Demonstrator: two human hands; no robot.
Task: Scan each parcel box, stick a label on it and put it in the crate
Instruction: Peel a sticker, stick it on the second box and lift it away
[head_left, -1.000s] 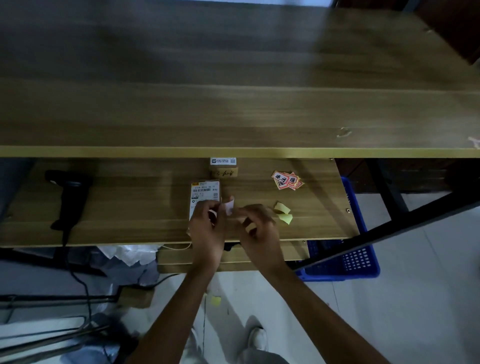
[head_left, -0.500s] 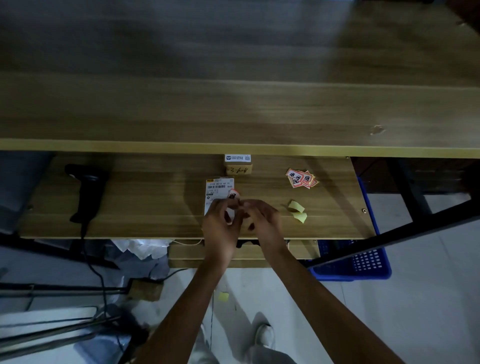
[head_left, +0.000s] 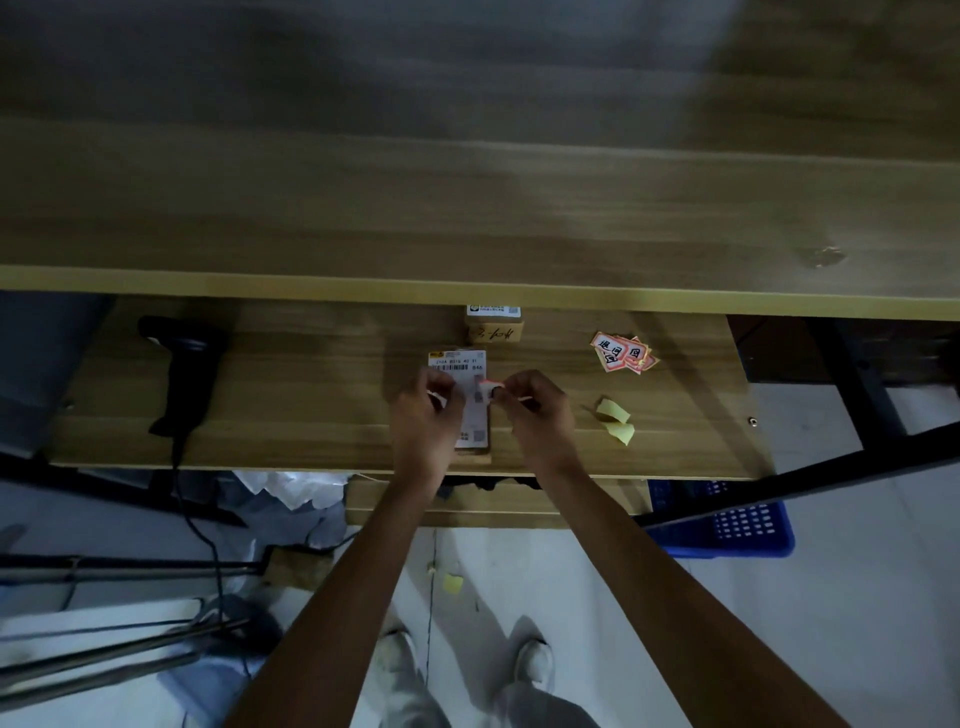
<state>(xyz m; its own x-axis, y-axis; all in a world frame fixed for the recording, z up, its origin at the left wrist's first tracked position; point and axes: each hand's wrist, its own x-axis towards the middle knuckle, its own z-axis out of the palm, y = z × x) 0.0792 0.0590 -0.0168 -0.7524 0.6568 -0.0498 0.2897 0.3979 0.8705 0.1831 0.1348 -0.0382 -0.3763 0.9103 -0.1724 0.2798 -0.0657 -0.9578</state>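
A flat parcel box (head_left: 474, 415) with a white barcode label lies on the lower wooden shelf (head_left: 311, 405). My left hand (head_left: 423, 415) hovers over the box's left side, its fingers curled on a small white scrap of paper. My right hand (head_left: 537, 410) is at the box's right edge and pinches a small red-edged label (head_left: 487, 385) just above the box top. A second, smaller parcel box (head_left: 493, 326) stands behind it, half under the upper tabletop. The blue crate (head_left: 727, 527) stands on the floor at lower right.
A black handheld scanner (head_left: 182, 374) lies on the shelf's left end, its cable hanging down. A pile of red labels (head_left: 621, 353) and yellow backing scraps (head_left: 615, 423) lie right of my hands. The upper tabletop (head_left: 467, 156) overhangs the shelf. A black frame bar (head_left: 831, 467) crosses at right.
My hands, joined around a small white piece a second ago, have drawn apart. The right hand now holds the red-edged label over the box.
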